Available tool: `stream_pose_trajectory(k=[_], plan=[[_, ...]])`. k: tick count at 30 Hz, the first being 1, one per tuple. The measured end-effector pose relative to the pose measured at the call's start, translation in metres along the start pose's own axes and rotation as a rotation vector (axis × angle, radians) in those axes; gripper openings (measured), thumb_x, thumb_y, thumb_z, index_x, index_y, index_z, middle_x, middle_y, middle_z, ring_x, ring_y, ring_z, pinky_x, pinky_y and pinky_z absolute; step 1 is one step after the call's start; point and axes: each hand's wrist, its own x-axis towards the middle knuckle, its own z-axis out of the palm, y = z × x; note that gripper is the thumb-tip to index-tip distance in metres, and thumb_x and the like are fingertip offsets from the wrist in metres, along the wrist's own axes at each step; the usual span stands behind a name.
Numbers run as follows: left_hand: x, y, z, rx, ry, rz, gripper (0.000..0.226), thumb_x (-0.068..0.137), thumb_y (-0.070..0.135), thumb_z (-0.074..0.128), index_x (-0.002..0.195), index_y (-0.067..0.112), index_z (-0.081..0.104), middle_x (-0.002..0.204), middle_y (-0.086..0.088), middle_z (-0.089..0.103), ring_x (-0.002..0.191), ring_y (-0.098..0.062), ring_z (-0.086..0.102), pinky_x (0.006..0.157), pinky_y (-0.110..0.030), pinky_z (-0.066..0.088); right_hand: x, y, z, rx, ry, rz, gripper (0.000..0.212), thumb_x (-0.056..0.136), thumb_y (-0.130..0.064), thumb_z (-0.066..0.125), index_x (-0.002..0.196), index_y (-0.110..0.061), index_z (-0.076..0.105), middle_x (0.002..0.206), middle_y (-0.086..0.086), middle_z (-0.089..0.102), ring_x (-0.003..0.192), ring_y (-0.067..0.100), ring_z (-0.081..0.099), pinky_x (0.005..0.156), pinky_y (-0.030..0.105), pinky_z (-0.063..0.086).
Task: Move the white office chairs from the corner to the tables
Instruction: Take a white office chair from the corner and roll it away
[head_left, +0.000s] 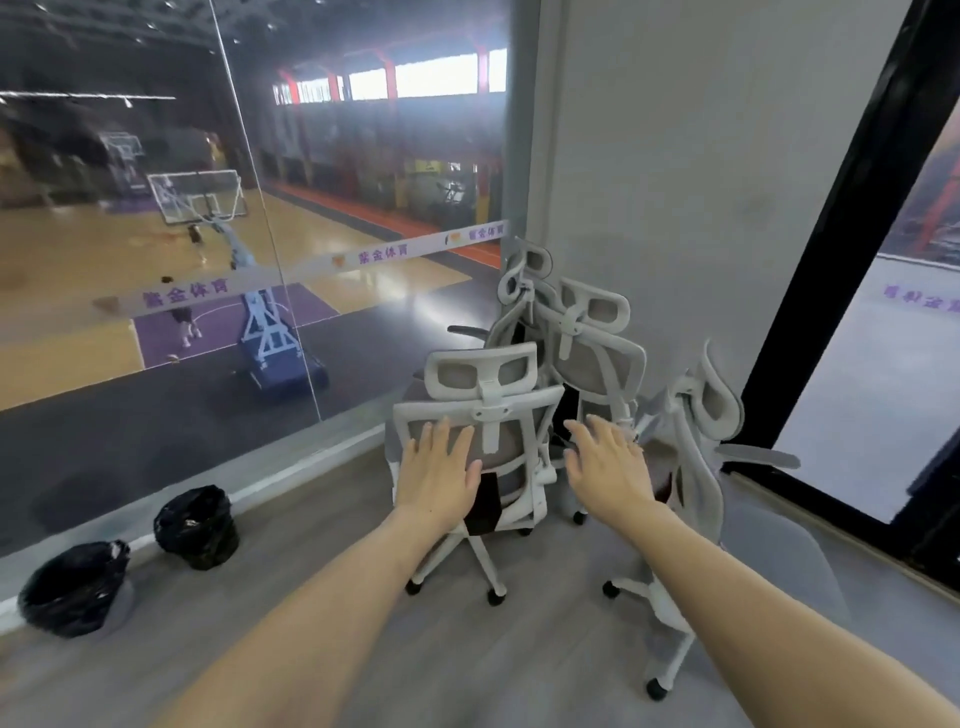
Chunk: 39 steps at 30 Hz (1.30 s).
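Several white office chairs with grey mesh backs crowd the corner. The nearest chair (498, 410) has its back turned to me. Behind it stand a second chair (597, 332) and a third chair (524, 270) against the wall. Another chair (696, 415) stands to the right, turned sideways. My left hand (436, 473) is stretched out with fingers apart, over the left side of the nearest chair's backrest. My right hand (608, 462) reaches out open between the nearest chair and the right one. Neither hand grips anything.
Two bins lined with black bags, a nearer bin (72, 587) and a farther bin (197, 525), stand on the grey floor along the glass wall (156, 312) at left. A grey wall (675, 182) and a black-framed window (852, 234) close the corner.
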Motion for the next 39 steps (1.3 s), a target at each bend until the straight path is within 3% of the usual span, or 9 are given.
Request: stream_pose_trajectory(k=[8, 12, 18, 24, 31, 39], plan=[[0.131, -0.023, 0.065, -0.001, -0.051, -0.091, 0.056, 0.109, 0.045, 0.03, 0.16, 0.023, 0.026, 0.166, -0.011, 0.028, 0.152, -0.03, 0.027, 0.121, -0.05, 0.026, 0.143, 0.028, 0.083, 0.021, -0.088, -0.078, 0.048, 0.104, -0.036, 0.039, 0.15, -0.023, 0.041, 0.155, 0.01, 0.039, 0.143, 0.031, 0.037, 0.107, 0.051, 0.04], [0.201, -0.045, 0.099, -0.017, -0.076, -0.108, 0.052, 0.106, 0.046, 0.034, 0.153, 0.023, 0.033, 0.153, -0.007, 0.044, 0.141, -0.029, 0.042, 0.109, -0.049, 0.04, 0.21, 0.037, 0.126, 0.026, -0.141, -0.081, 0.045, 0.103, -0.034, 0.043, 0.147, -0.023, 0.043, 0.153, 0.011, 0.042, 0.139, 0.033, 0.041, 0.103, 0.05, 0.042], [0.284, -0.066, 0.137, -0.032, -0.135, -0.133, 0.055, 0.106, 0.047, 0.031, 0.156, 0.025, 0.032, 0.156, -0.008, 0.043, 0.144, -0.029, 0.041, 0.111, -0.05, 0.039, 0.288, 0.059, 0.177, 0.033, -0.248, -0.065, 0.048, 0.103, -0.036, 0.042, 0.15, -0.024, 0.039, 0.155, 0.01, 0.039, 0.14, 0.033, 0.039, 0.107, 0.052, 0.04], [0.331, -0.075, 0.168, 0.005, -0.28, -0.194, 0.059, 0.106, 0.053, 0.026, 0.161, 0.032, 0.019, 0.165, -0.009, 0.027, 0.15, -0.031, 0.029, 0.116, -0.055, 0.031, 0.338, 0.072, 0.216, 0.039, -0.386, -0.094, 0.054, 0.105, -0.034, 0.041, 0.157, -0.027, 0.03, 0.166, 0.014, 0.024, 0.153, 0.033, 0.019, 0.116, 0.052, 0.029], [0.346, -0.073, 0.202, -0.024, -0.442, -0.296, 0.065, 0.105, 0.062, 0.014, 0.165, 0.04, 0.001, 0.174, -0.004, -0.013, 0.159, -0.03, -0.016, 0.125, -0.062, 0.002, 0.372, 0.082, 0.258, -0.026, -0.552, -0.137, 0.061, 0.106, -0.048, 0.029, 0.161, -0.042, 0.003, 0.171, 0.01, -0.007, 0.157, 0.033, -0.01, 0.124, 0.059, 0.01], [0.328, -0.071, 0.209, 0.022, -0.431, -0.343, 0.064, 0.103, 0.063, 0.017, 0.162, 0.047, 0.0, 0.174, 0.003, -0.008, 0.16, -0.025, -0.013, 0.121, -0.068, 0.003, 0.36, 0.092, 0.277, -0.063, -0.636, -0.161, 0.068, 0.103, -0.055, 0.028, 0.158, -0.047, -0.011, 0.171, 0.006, -0.016, 0.155, 0.032, -0.022, 0.123, 0.064, -0.001]])
